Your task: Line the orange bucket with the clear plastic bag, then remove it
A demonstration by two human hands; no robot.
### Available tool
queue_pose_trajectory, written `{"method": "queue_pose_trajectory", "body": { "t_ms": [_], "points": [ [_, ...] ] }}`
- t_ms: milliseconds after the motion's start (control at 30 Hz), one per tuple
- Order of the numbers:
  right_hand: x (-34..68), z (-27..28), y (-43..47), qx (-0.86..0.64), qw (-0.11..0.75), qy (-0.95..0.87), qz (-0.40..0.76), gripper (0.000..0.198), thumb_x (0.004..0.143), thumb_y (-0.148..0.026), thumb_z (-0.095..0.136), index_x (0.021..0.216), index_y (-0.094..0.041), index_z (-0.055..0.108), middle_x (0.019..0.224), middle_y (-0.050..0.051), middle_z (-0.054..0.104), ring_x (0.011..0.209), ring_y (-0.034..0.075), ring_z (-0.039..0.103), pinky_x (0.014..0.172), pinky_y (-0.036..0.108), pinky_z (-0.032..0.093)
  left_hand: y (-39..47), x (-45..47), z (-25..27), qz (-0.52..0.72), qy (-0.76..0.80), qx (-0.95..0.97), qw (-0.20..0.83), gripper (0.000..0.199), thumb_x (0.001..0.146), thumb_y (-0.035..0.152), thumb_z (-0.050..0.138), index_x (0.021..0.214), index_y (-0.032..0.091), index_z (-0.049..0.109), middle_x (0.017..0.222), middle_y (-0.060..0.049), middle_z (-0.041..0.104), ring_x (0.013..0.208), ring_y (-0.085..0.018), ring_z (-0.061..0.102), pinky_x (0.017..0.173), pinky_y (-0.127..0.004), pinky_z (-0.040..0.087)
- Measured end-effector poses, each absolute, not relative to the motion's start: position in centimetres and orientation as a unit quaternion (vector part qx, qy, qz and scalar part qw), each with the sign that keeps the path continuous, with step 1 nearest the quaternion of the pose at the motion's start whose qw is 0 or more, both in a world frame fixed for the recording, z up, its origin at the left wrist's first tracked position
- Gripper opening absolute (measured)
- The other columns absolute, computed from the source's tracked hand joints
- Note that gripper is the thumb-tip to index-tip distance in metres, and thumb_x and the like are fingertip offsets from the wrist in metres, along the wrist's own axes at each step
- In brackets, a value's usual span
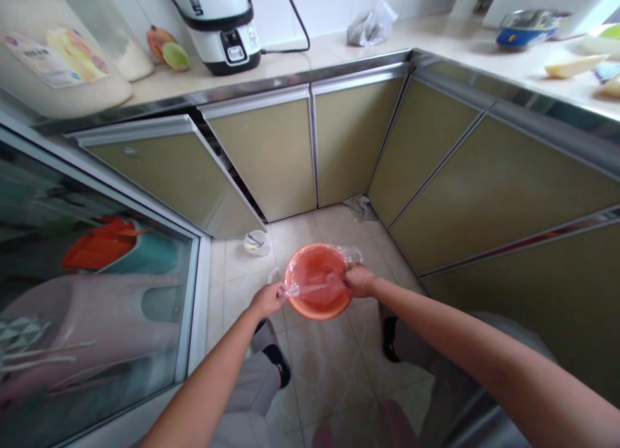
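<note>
Down on the tiled floor between my feet sits an orange basin (322, 314). A clear plastic bag (314, 288) is stretched across it, pulled between my two hands. My left hand (268, 300) pinches the bag at the basin's left side, fingers closed on a gathered bit. On the right side, my right hand (359, 280) is closed on the other end of the bag, and some loose film sticks out beyond it. Whether anything lies inside the bag or the basin I cannot tell.
Behind the basin stands a small clear bowl (257, 243), and a grey rag (361, 208) lies by the cabinet corner. A cabinet door (159, 170) hangs ajar at the left. A glass door (97, 293) closes off the left side. A rice cooker (220, 28) stands on the counter.
</note>
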State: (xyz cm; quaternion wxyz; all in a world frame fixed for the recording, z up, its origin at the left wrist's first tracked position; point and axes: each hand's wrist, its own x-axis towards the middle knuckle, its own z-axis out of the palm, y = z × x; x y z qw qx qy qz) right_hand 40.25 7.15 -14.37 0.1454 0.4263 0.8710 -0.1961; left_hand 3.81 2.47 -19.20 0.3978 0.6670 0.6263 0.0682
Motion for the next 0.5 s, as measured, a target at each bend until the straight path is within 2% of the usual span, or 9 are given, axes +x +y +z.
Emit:
{"method": "queue_pose_trajectory", "body": {
  "t_ms": [233,367,500],
  "points": [
    [43.2,-15.2,5.2,0.409,0.126,0.873,-0.233,0.018,0.085,-0.02,0.064,0.097,-0.021,0.077,0.106,0.011,0.075,0.091,0.023,0.071,0.076,0.028,0.049,-0.1,5.3,-18.0,0.034,0.592,0.712,0.376,0.008,0.081,0.024,0.064,0.081,0.023,0.072,0.083,-0.001,0.073,0.079,-0.017,0.064,0.072,-0.025,0.041],
    [44.3,-15.7,3.9,0.39,0.121,0.875,-0.261,0.019,0.081,-0.015,0.066,0.091,-0.024,0.079,0.103,0.008,0.078,0.089,0.023,0.071,0.077,0.029,0.049,-1.5,6.3,-17.5,0.02,0.558,0.742,0.372,0.01,0.079,0.022,0.065,0.079,0.027,0.074,0.087,-0.004,0.074,0.085,-0.022,0.066,0.081,-0.029,0.046],
    [44.3,-16.3,3.0,0.358,0.156,0.889,-0.239,0.018,0.081,-0.014,0.066,0.087,-0.023,0.081,0.101,0.009,0.079,0.094,0.024,0.072,0.088,0.032,0.05,-2.3,6.7,-17.5,0.006,0.542,0.743,0.392,0.011,0.078,0.023,0.067,0.082,0.029,0.075,0.095,-0.007,0.076,0.101,-0.028,0.068,0.097,-0.035,0.048]
  ]
}}
